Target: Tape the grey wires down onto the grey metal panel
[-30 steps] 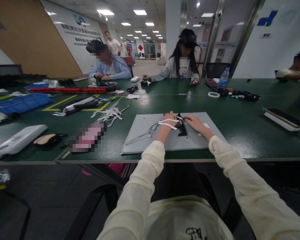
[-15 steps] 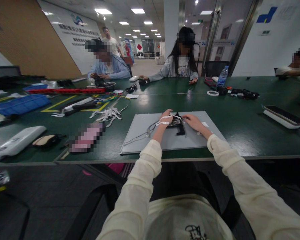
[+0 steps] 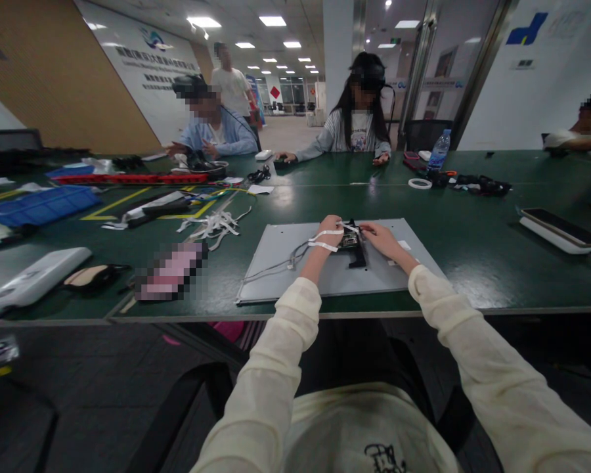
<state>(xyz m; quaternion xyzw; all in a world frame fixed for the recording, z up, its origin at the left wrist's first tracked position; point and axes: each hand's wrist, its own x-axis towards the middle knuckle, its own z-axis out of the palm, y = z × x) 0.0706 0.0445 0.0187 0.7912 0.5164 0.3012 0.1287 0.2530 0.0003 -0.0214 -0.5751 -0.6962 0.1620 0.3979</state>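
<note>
A flat grey panel (image 3: 280, 256) lies on the table in front of me. On its middle sits a small circuit board (image 3: 349, 240) in a black bracket (image 3: 358, 257). My left hand (image 3: 328, 231) is closed at the board's left side, its fingertips partly hidden. Over the back of this hand and wrist loops a white flat ribbon cable (image 3: 324, 246), running across the board's top. My right hand (image 3: 380, 239) pinches at the cable's end by the board's upper right; the exact contact is too small to see. Thin grey cables (image 3: 270, 270) trail left across the panel.
Left of the panel lie a pile of white ribbon strips (image 3: 217, 226), a pixelated pink object (image 3: 172, 272), a mouse (image 3: 91, 276) and a white power strip (image 3: 34, 279). A phone (image 3: 564, 226) rests at right. Co-workers sit opposite, near a water bottle (image 3: 439, 151).
The board and bracket have shifted slightly right on the panel. My hands have moved only a little. Across the table, one co-worker has raised their hands; a standing person has moved right.
</note>
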